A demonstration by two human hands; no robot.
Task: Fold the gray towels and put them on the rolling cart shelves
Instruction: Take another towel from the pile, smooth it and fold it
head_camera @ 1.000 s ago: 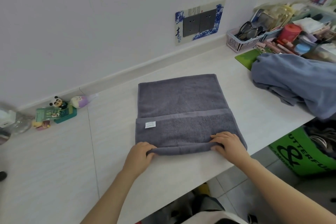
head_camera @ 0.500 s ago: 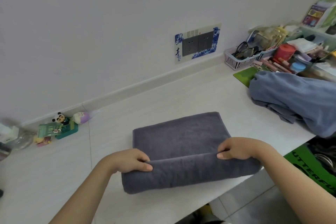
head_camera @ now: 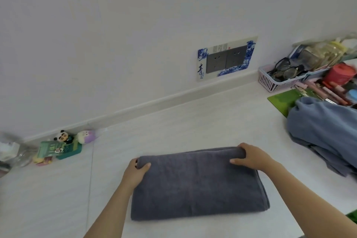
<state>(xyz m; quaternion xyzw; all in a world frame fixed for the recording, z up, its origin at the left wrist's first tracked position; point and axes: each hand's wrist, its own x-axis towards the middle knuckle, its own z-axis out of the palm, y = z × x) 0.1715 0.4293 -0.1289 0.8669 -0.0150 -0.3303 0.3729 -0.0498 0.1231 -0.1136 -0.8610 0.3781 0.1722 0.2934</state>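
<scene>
— Where's the gray towel (head_camera: pixel 195 183)?

— Folded at the bench's (head_camera: pixel 193 121) near edge. My left hand (head_camera: pixel 136 173) and right hand (head_camera: pixel 249 155) pinch its far corners.

— How will it handle?

— Soft, thick, floppy; I'd lift it supported from underneath.

Bare desk (head_camera: pixel 193 121) runs open across the middle of the frame, from the folded towel (head_camera: pixel 193 185) back to the wall. At right a heap of blue cloth (head_camera: pixel 324 131) crowds in; small toys (head_camera: pixel 65 145) sit at left.
</scene>
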